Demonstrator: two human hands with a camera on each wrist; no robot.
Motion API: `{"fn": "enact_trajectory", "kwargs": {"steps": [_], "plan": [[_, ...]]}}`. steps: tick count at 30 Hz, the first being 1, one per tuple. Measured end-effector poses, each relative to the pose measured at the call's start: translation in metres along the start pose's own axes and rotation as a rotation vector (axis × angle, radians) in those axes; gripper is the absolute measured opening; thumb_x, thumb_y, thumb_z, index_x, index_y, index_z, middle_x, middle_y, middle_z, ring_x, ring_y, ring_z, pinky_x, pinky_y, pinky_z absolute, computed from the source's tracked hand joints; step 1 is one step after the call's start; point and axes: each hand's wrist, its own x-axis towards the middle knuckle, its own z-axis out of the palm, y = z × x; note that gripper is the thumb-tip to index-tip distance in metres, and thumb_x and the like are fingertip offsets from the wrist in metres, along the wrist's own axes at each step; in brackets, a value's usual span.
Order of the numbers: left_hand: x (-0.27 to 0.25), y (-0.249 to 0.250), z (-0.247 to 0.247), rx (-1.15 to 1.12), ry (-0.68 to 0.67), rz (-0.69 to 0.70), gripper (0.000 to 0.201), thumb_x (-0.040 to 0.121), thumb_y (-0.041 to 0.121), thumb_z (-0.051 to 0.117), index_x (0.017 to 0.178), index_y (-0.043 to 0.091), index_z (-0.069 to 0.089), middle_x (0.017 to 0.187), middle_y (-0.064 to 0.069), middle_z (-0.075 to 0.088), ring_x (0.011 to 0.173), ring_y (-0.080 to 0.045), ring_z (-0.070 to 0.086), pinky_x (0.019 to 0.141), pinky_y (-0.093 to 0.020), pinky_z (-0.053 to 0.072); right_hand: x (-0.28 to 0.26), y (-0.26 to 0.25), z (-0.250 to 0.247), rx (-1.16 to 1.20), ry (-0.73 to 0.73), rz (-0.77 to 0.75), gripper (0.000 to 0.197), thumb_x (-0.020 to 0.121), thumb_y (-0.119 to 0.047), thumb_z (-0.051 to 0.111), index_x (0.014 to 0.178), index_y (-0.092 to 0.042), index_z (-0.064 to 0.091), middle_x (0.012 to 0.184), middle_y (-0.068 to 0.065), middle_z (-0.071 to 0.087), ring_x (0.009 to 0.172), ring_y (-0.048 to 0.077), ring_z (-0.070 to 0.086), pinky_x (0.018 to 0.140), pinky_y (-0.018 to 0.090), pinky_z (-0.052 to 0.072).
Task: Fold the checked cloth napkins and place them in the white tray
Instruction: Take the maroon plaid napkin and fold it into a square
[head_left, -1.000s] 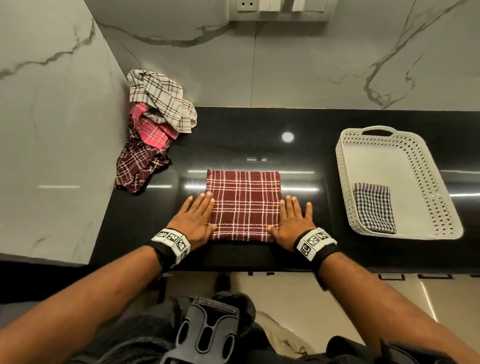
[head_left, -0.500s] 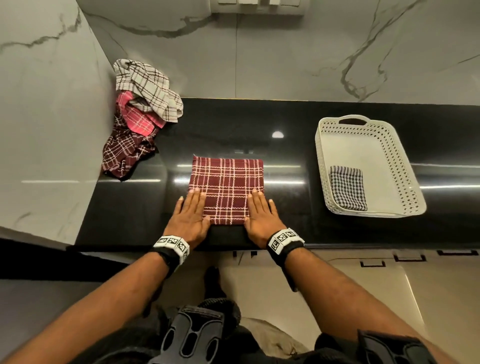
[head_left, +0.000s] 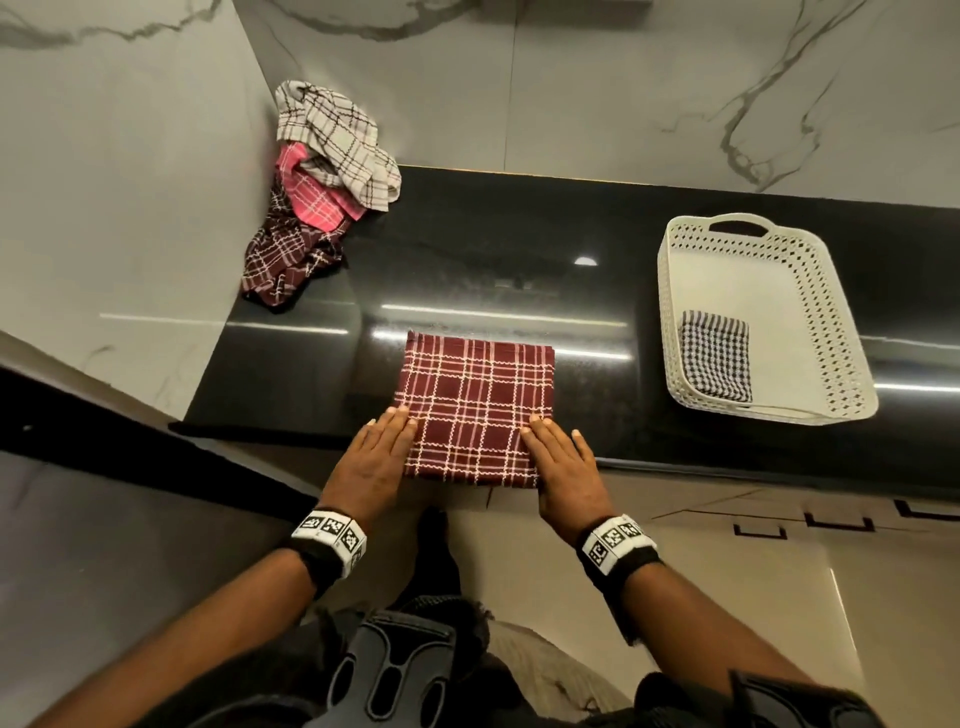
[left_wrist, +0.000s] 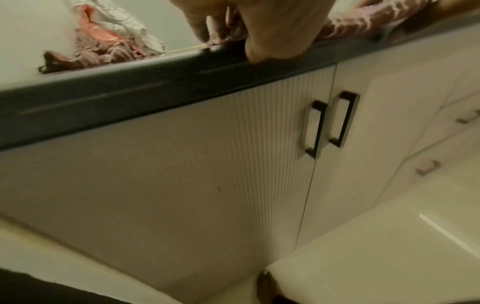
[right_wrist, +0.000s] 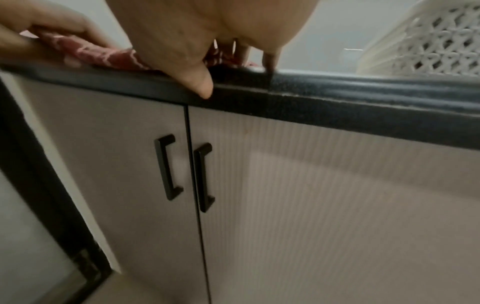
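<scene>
A folded maroon checked napkin (head_left: 475, 410) lies at the front of the black counter (head_left: 519, 249), its near edge just past the counter's rim. My left hand (head_left: 384, 441) lies flat on its left side and my right hand (head_left: 556, 447) on its right side, fingers straight. In the wrist views each thumb (left_wrist: 254, 55) (right_wrist: 202, 86) hangs down at the counter's front edge, beside the maroon cloth (right_wrist: 103, 53). The white perforated tray (head_left: 769, 291) stands to the right, holding one folded black-and-white checked napkin (head_left: 717, 356).
A heap of unfolded checked napkins (head_left: 322, 192), beige, pink and maroon, sits in the back left corner against the marble walls. Cabinet doors with black handles (left_wrist: 330, 123) are below the counter. Bare counter lies between the maroon napkin and the tray.
Both hands have slid the maroon napkin toward me, from well on the counter to overhanging its front edge. The hands sit nearer the napkin's near corners.
</scene>
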Motion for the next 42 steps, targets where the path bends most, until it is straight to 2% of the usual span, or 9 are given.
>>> {"fn": "enact_trajectory", "kwargs": {"steps": [5, 8, 10, 15, 21, 29, 34, 37, 42], "plan": [[-0.002, 0.001, -0.038, -0.42, 0.109, -0.152, 0.048, 0.067, 0.01, 0.045, 0.109, 0.015, 0.066, 0.113, -0.002, 0.067, 0.104, -0.019, 0.062, 0.095, -0.023, 0.042, 0.002, 0.005, -0.019, 0.425, 0.081, 0.184, 0.045, 0.084, -0.01, 0.062, 0.123, -0.034, 0.065, 0.131, -0.006, 0.063, 0.125, 0.018, 0.054, 0.113, 0.044, 0.034], [0.013, -0.002, -0.056, -0.573, 0.102, -0.322, 0.028, 0.081, 0.01, 0.054, 0.105, 0.021, 0.062, 0.09, 0.007, 0.065, 0.078, -0.013, 0.06, 0.072, -0.028, 0.047, 0.018, 0.006, -0.033, 0.665, 0.087, 0.352, 0.025, 0.091, -0.042, 0.047, 0.11, -0.038, 0.063, 0.105, -0.012, 0.072, 0.101, 0.015, 0.066, 0.098, 0.048, 0.049], [0.031, -0.005, -0.059, -0.611, 0.108, -0.376, 0.006, 0.095, 0.019, 0.059, 0.1, 0.021, 0.06, 0.075, 0.009, 0.063, 0.065, -0.011, 0.06, 0.062, -0.028, 0.045, 0.033, 0.006, -0.037, 0.732, 0.072, 0.427, 0.028, 0.093, -0.047, 0.046, 0.105, -0.029, 0.063, 0.097, -0.008, 0.072, 0.092, 0.015, 0.067, 0.088, 0.05, 0.054], [0.072, -0.008, -0.05, -0.511, 0.046, -0.438, 0.019, 0.101, 0.037, 0.049, 0.104, 0.019, 0.054, 0.084, -0.003, 0.067, 0.075, -0.025, 0.064, 0.066, -0.035, 0.048, 0.056, -0.003, -0.037, 0.64, 0.148, 0.601, 0.033, 0.095, -0.045, 0.039, 0.087, -0.016, 0.054, 0.08, -0.001, 0.065, 0.078, 0.024, 0.064, 0.088, 0.053, 0.051], [0.095, -0.007, -0.043, -0.305, 0.023, -0.482, 0.029, 0.105, 0.038, 0.039, 0.099, 0.011, 0.048, 0.09, -0.018, 0.067, 0.082, -0.042, 0.062, 0.068, -0.041, 0.042, 0.067, -0.012, -0.041, 0.437, 0.099, 0.642, 0.023, 0.105, -0.031, 0.035, 0.093, -0.017, 0.049, 0.076, -0.007, 0.057, 0.077, 0.023, 0.056, 0.1, 0.05, 0.037], [0.1, 0.001, -0.036, -0.222, -0.015, -0.569, 0.024, 0.105, 0.028, 0.036, 0.108, 0.007, 0.045, 0.093, -0.021, 0.067, 0.082, -0.044, 0.065, 0.069, -0.046, 0.046, 0.083, -0.016, -0.047, 0.301, 0.0, 0.655, 0.024, 0.106, -0.031, 0.029, 0.106, -0.012, 0.045, 0.095, 0.009, 0.068, 0.091, 0.032, 0.064, 0.098, 0.051, 0.039], [0.101, 0.005, -0.044, -0.319, -0.033, -0.689, 0.031, 0.103, 0.029, 0.04, 0.124, 0.006, 0.041, 0.108, -0.024, 0.066, 0.096, -0.045, 0.063, 0.081, -0.048, 0.047, 0.085, -0.016, -0.049, 0.327, 0.037, 0.707, 0.024, 0.105, -0.031, 0.033, 0.113, -0.01, 0.042, 0.104, 0.015, 0.07, 0.094, 0.035, 0.065, 0.098, 0.052, 0.042], [0.099, 0.005, -0.051, -0.368, 0.036, -0.734, 0.045, 0.101, 0.034, 0.044, 0.135, 0.006, 0.035, 0.123, -0.022, 0.059, 0.107, -0.041, 0.059, 0.089, -0.049, 0.046, 0.079, -0.021, -0.052, 0.42, 0.127, 0.72, 0.045, 0.103, -0.042, 0.039, 0.133, -0.009, 0.036, 0.128, 0.016, 0.059, 0.111, 0.035, 0.058, 0.101, 0.055, 0.041], [0.1, 0.015, -0.046, -0.078, 0.195, -0.148, 0.045, 0.087, 0.022, 0.048, 0.13, 0.008, 0.052, 0.122, -0.013, 0.057, 0.107, -0.032, 0.055, 0.095, -0.046, 0.043, 0.073, -0.056, -0.052, 0.112, 0.064, 0.341, 0.067, 0.1, -0.049, 0.038, 0.154, -0.014, 0.017, 0.158, 0.009, 0.024, 0.144, 0.03, 0.023, 0.115, 0.058, 0.021]]}}
